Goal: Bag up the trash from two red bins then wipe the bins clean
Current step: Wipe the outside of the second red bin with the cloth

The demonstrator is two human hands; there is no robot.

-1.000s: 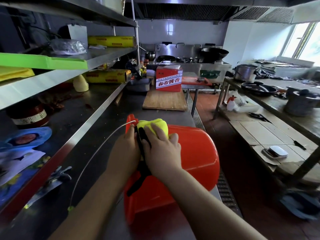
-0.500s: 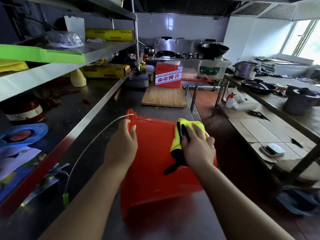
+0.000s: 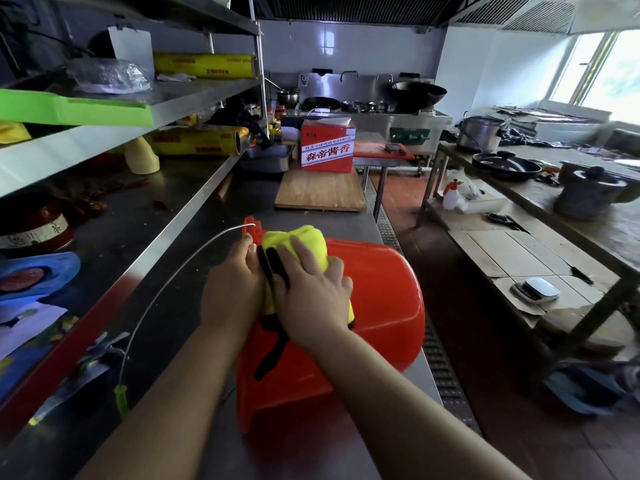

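Note:
A red bin (image 3: pixel 381 306) lies on its side on the steel counter (image 3: pixel 194 237), with its base end toward me. My right hand (image 3: pixel 311 299) lies flat on a yellow cloth (image 3: pixel 304 244) with a black strap and presses it onto the bin's upper side near the far left corner. My left hand (image 3: pixel 232 289) holds the bin's left edge right beside the cloth, its fingertips reaching the far rim. Only this one red bin is in view.
A thin metal rod with a green handle (image 3: pixel 121 400) arcs over the counter left of the bin. Beyond it are a wooden board (image 3: pixel 320 192) and a red carton (image 3: pixel 327 147). Shelves line the left. A floor drain and an aisle run on the right, with a cluttered table (image 3: pixel 540 258) past them.
My right hand swept the cloth from the bin's right side back to the far left corner, next to my left hand. The bin's rounded side has turned upward again.

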